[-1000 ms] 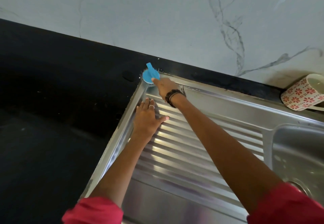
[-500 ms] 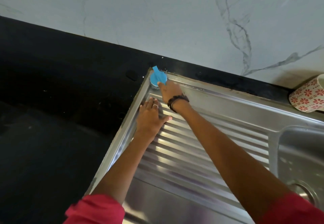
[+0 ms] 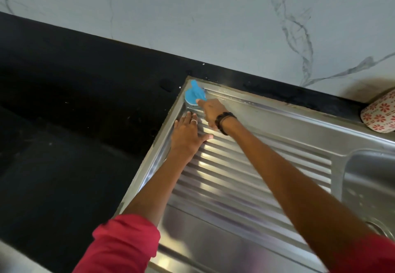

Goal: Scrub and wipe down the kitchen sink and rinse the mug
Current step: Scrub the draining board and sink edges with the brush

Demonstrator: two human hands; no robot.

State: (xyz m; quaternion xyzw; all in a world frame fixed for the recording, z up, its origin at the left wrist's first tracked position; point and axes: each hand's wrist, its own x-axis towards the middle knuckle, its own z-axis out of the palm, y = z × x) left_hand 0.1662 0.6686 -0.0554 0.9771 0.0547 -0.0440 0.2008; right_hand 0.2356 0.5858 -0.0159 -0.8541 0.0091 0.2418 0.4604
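A round blue scrubber (image 3: 194,95) sits at the far left corner of the steel sink's ribbed drainboard (image 3: 245,178). My right hand (image 3: 210,111), with dark bands at the wrist, grips the scrubber from the near side. My left hand (image 3: 188,136) lies flat with straight fingers on the ribs just beside it, a ring on one finger. The sink basin (image 3: 369,183) shows at the right edge. A white mug with red flowers (image 3: 379,115) lies tilted on the counter behind the basin, partly cut off by the frame.
Black countertop (image 3: 74,112) spreads to the left of the sink and runs as a narrow strip behind it. A pale marble wall (image 3: 213,16) rises behind. The basin's drain (image 3: 378,227) peeks out at the lower right beside my red sleeve.
The scrubber has shifted from the sink's outer corner rim inward onto the drainboard corner. My left hand has stayed flat on the ribs. The view has drifted left, cutting off more of the mug.
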